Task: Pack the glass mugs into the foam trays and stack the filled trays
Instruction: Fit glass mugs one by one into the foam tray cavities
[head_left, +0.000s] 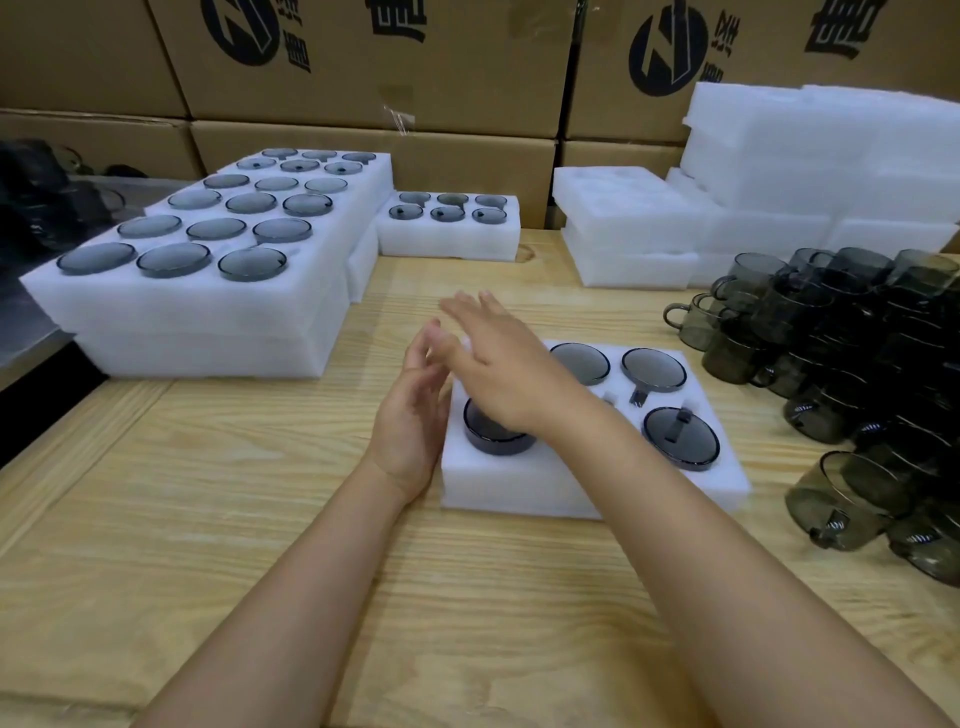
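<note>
**Station Status: Six-Pocket Foam Tray at the Hands**

1. I see a wall of cardboard boxes beyond both hands, along the far edge of the wooden table.
2. A stack of filled trays sits left of the left hand and further away. Its white foam holds rows of dark glass discs, which are mug bases facing up.
3. Empty foam trays are piled beyond the right hand, to its right.
4. A heap of loose mugs lies right of the right forearm. They are smoky grey-green glass with loop handles.
5. The working tray lies directly under the right hand. It is a white foam block with round pockets and handle slots.
6. I see four mugs in it, all inverted. The near-left mug stands proud of its pocket, just beneath the right wrist. The other three sit flush, right of that wrist.
7. The right hand hovers over the tray's far-left corner, fingers spread wide and gripping nothing.
8. The left hand stands edge-on at the tray's left side, palm toward the foam, fingers loosely extended and empty. I cannot tell whether it touches the foam.
</note>
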